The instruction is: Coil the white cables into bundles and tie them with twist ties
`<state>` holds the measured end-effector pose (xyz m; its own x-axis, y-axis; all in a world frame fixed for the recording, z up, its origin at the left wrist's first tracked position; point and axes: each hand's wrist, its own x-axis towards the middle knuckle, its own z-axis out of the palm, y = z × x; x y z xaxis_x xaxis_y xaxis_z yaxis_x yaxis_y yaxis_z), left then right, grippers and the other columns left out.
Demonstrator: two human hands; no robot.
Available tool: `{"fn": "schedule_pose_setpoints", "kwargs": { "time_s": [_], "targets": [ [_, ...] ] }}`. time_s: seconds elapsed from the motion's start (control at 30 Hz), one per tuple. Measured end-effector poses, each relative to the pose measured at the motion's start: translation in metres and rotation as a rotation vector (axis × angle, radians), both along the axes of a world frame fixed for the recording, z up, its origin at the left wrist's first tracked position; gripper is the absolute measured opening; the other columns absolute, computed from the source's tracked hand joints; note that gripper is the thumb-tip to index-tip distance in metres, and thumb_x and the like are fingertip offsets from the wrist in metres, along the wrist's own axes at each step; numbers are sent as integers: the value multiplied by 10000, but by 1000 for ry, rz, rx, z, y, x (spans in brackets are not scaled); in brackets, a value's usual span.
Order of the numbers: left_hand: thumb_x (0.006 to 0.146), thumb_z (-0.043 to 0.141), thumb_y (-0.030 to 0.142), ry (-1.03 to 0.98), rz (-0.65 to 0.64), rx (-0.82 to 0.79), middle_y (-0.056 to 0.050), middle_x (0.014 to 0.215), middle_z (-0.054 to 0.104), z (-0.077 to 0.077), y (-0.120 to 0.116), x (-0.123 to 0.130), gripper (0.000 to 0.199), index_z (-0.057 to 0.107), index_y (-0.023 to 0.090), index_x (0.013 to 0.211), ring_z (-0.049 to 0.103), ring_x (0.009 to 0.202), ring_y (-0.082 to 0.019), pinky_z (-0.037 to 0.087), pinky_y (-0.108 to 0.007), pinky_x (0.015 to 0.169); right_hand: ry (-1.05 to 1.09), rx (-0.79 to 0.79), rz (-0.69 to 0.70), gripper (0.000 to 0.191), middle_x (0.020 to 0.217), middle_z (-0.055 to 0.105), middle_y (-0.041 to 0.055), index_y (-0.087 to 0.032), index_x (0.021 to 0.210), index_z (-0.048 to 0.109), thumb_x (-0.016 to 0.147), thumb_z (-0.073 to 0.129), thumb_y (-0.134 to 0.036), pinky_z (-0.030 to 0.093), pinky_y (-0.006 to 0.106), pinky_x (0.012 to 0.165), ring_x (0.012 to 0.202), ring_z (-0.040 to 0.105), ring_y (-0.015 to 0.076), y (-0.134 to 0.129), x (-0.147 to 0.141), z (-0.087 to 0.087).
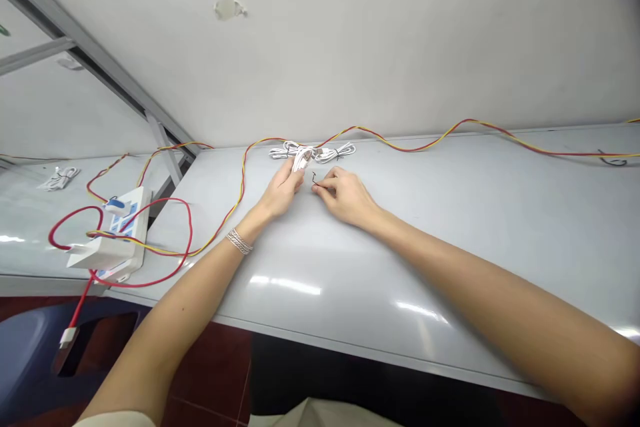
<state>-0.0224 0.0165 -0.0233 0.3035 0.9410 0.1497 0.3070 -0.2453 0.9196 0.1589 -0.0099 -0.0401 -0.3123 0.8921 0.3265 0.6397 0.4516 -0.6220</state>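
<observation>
My left hand (283, 188) is closed around a folded white cable (301, 159) near the back of the grey table (360, 267). To its right, my right hand (345, 193) pinches a short, bent black twist tie (314, 177) between thumb and fingertips. Just behind the hands lie two more white cable bundles: one on the left (281, 151), partly hidden by the held cable, and one on the right (337, 153) bound with a black tie.
A twisted red-and-yellow wire (415, 149) runs along the wall edge. At the left stands a white power strip (137, 213) with a plugged-in adapter (100, 252) and a looped red cable (187, 213). Another white cable bundle (61, 178) lies far left; a blue chair (30, 353) stands below.
</observation>
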Motion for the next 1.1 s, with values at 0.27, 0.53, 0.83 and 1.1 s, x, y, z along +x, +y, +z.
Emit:
{"fn": "schedule_pose_setpoints", "kwargs": {
  "time_s": [0.27,0.53,0.83,1.1],
  "targets": [
    [865,582,584,-117,-136,-16,15,634,385,11,-11,9,433,517,166,775,329,576,-104,273,-258,543,125,-43,-9,270,879,704,60,-178,873,772,931,528,-278,424,273,682,713,597,150,2,2,2],
    [834,609,555,-167,-192,-235,7,642,395,15,-11,9,402,572,155,830,315,563,-100,236,-248,518,138,-21,39,204,893,706,59,-188,915,757,895,557,-220,436,266,688,726,597,154,2,1,0],
    [741,506,254,-316,-51,-300,12,625,469,17,-10,9,358,589,171,1079,311,487,-92,237,-237,478,160,5,152,249,926,637,50,-217,1015,763,929,529,-228,450,278,783,831,583,155,0,1,-1],
    [634,591,251,-179,-127,-446,-14,625,565,21,-7,3,267,614,135,873,403,499,-83,226,-201,444,80,-7,140,214,902,568,47,-160,834,683,887,477,-144,419,262,697,725,516,135,-2,1,1]
  ]
}}
